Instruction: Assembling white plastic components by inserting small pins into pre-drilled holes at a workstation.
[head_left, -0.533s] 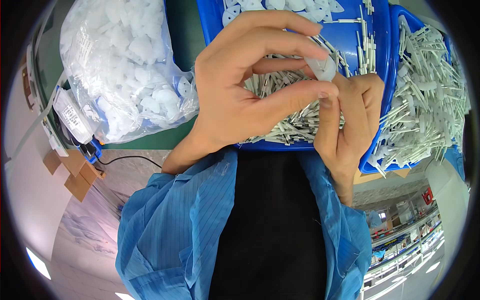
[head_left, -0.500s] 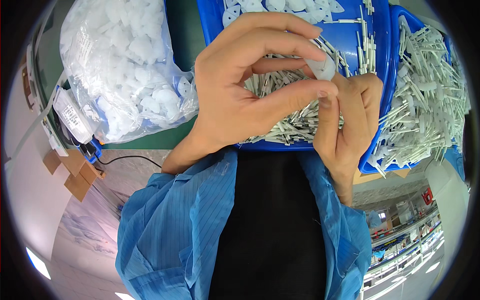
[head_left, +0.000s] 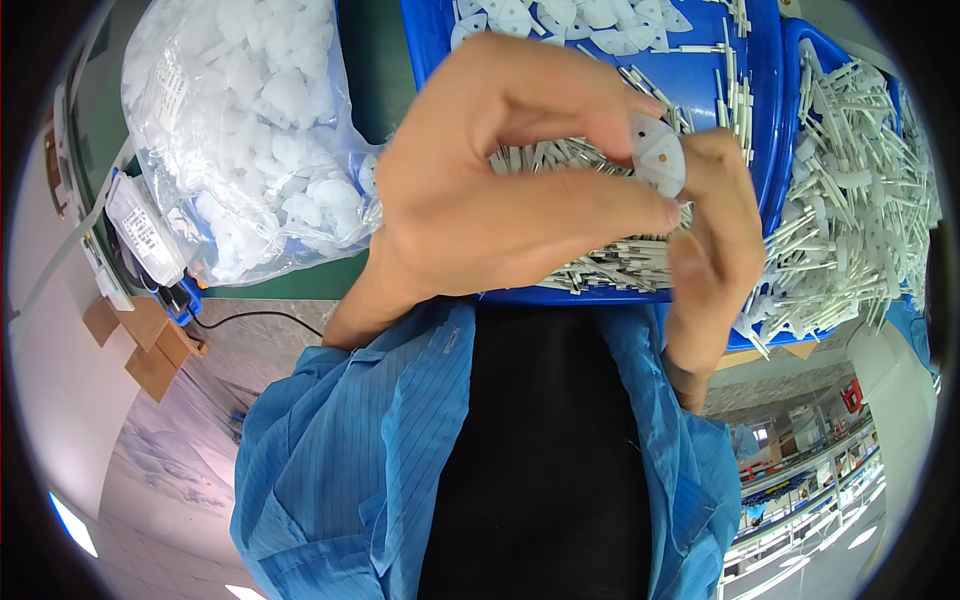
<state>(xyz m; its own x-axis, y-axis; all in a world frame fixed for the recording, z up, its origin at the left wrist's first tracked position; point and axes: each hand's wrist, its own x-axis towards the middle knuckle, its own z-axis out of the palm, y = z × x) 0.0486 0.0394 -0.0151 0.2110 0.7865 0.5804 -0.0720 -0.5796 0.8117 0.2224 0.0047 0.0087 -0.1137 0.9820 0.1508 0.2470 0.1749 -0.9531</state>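
Directly between hands [head_left: 445,205] — white holed plate [head_left: 660,165].

The held piece [head_left: 660,149] is milky white, dotted with small dark and brownish spots. The sleeve [head_left: 345,430] is blue with fine dark stripes, the front cloth [head_left: 545,450] black. The tray [head_left: 702,72] is bright blue, the tabletop [head_left: 370,75] dark green. The crowded sticks [head_left: 622,262] look off-white with greyish ends, though they are too small to be sure.
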